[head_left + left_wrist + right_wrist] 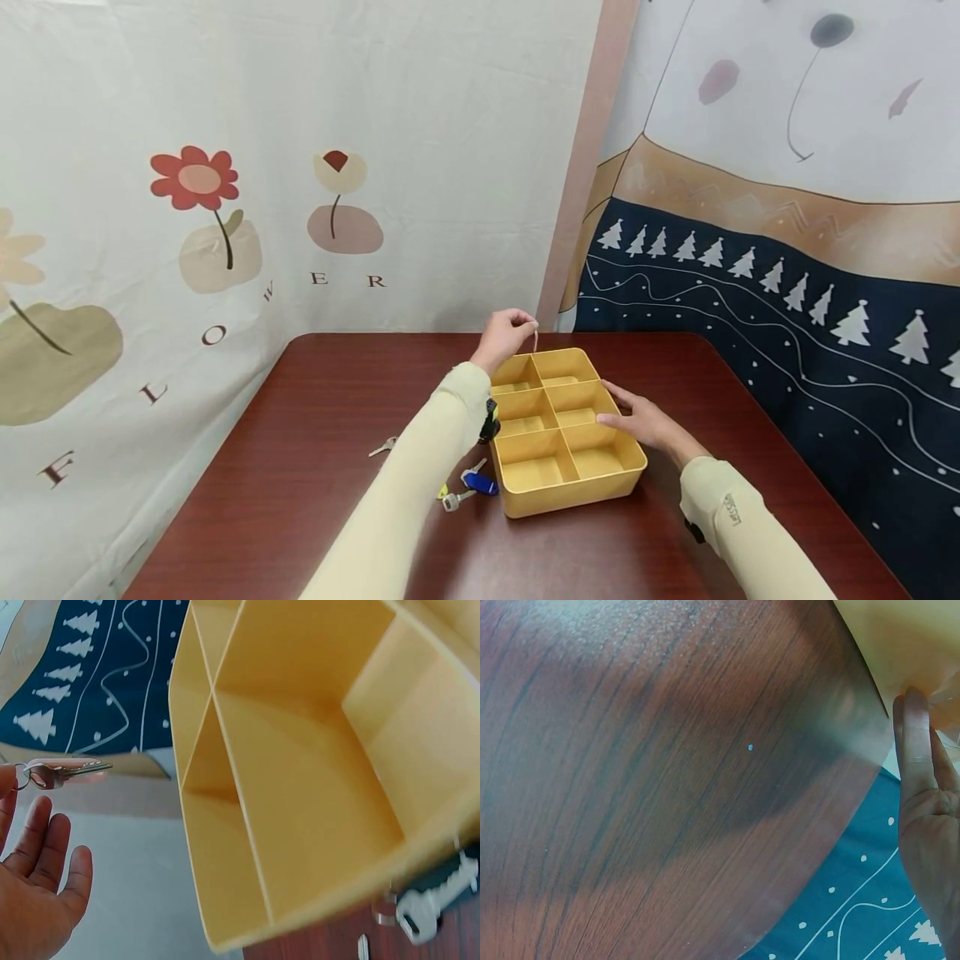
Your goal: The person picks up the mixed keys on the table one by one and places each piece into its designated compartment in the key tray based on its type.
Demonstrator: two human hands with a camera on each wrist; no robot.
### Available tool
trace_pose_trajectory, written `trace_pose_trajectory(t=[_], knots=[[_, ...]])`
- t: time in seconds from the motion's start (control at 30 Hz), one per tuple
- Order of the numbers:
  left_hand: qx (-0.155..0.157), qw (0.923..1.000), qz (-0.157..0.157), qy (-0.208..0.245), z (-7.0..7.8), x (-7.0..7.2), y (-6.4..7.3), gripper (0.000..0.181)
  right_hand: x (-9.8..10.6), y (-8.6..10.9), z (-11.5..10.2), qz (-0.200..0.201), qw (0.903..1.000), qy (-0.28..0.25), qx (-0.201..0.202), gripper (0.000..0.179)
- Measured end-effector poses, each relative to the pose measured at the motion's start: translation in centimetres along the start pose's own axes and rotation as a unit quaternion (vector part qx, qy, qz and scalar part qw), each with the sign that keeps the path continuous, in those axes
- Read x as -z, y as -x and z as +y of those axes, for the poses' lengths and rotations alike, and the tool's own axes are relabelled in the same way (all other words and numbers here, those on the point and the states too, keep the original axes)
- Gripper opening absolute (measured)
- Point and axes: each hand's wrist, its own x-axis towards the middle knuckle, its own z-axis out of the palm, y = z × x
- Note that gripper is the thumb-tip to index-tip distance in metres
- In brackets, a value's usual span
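A yellow box [577, 500] with two columns of compartments stands on the table, its compartments showing bare floors. Over its far edge my left hand [506, 340] pinches a key's ring between finger and thumb. In the left wrist view the key [71, 772] points sideways, a pale pinkish tag behind it, and the other fingers are loosely bent. My right hand [637, 419] rests against the box's right side, thumb at the rim. Its fingers [916, 742] are fairly straight along the outer wall in the right wrist view.
Left of the box lie a key with a blue tag [480, 482], another key [454, 501] beside a bit of yellow, and a single key [384, 447] further out. The left sleeve [405, 483] crosses over this area. Printed cloth [450, 167] hangs behind the dark red table [330, 417].
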Motion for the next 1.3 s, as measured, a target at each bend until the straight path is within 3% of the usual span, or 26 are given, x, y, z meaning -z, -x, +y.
trace_pose_trajectory(t=[0.27, 0.6, 0.93, 1.3], knots=[[0.021, 0.9996, -0.011, 0.012, 0.4, -3.3, 0.0, 0.013, -0.2, 0.0, 0.0, -0.004, 1.0, -0.006, -0.004, 0.08], [0.015, 0.9993, -0.013, -0.031, 0.1, -5.5, 0.0, 0.01, -0.1, -0.1, -0.1, 0.003, 1.0, -0.008, 0.003, 0.077], [0.005, 0.9973, -0.037, -0.063, 0.0, -5.8, 0.2, 0.016, -0.1, -0.1, 0.0, -0.001, 0.9999, -0.007, 0.013, 0.078], [0.027, 0.9971, -0.041, -0.058, -0.3, -4.1, 0.1, 0.014, 0.0, 0.1, 0.0, -0.005, 0.9999, -0.009, 0.003, 0.081]])
